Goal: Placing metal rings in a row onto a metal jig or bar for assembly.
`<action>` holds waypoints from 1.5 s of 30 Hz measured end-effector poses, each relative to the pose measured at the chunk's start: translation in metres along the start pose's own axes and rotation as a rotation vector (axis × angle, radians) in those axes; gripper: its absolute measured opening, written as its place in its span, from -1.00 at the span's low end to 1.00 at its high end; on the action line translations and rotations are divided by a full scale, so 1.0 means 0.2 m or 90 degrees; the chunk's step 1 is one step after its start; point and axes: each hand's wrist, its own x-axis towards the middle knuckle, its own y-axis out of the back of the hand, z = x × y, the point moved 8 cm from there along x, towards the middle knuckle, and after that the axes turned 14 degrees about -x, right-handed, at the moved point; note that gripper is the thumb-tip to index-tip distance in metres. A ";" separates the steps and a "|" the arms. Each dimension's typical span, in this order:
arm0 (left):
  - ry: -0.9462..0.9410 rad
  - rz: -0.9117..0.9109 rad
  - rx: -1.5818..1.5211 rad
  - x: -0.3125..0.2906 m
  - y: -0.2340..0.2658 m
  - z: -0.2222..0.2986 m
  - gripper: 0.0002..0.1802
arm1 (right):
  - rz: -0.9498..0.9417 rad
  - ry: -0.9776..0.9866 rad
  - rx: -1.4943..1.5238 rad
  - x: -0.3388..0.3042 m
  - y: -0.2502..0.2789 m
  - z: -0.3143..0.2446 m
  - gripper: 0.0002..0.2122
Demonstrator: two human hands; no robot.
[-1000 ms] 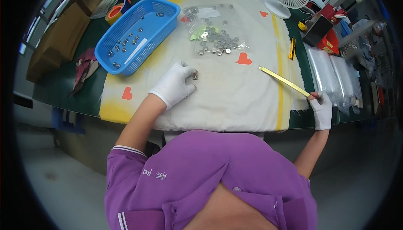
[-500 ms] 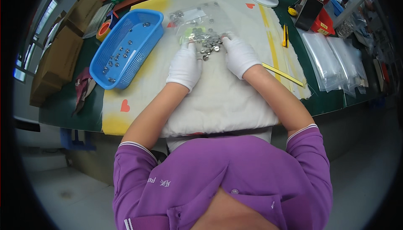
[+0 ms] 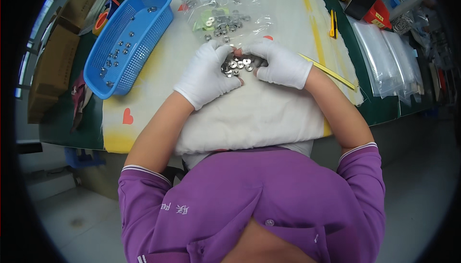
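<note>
Both my hands wear white gloves and meet over a small heap of round metal washers [image 3: 236, 66] on the white cloth [image 3: 249, 114]. My left hand [image 3: 207, 75] cups the heap from the left, fingers curled around it. My right hand [image 3: 277, 63] presses in from the right, fingertips touching the washers. More washers lie on a clear plastic bag [image 3: 222, 12] just beyond the hands. Whether either hand actually pinches a washer is hidden by the fingers.
A blue mesh basket [image 3: 158, 23] with several small metal parts stands at the left. A yellow ruler [image 3: 331, 72] lies to the right, a yellow cutter [image 3: 332, 23] beyond it, and clear plastic bags [image 3: 389, 61] at the far right. Cardboard boxes [image 3: 53, 66] sit at the far left.
My right hand came in from the ruler at the table's right edge to the washers; both hands have drawn a heap of washers nearer to me on the cloth.
</note>
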 end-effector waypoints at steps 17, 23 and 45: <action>-0.104 0.028 -0.022 -0.02 -0.05 0.06 -0.74 | 0.025 -0.086 -0.068 -0.08 0.00 0.04 -0.74; -0.045 0.015 -0.058 -0.04 -0.04 0.02 -0.69 | 0.013 -0.118 -0.028 -0.09 0.01 0.08 -0.77; -0.097 0.006 -0.024 -0.04 -0.07 0.02 -0.78 | 0.055 -0.025 -0.089 -0.09 0.03 0.04 -0.81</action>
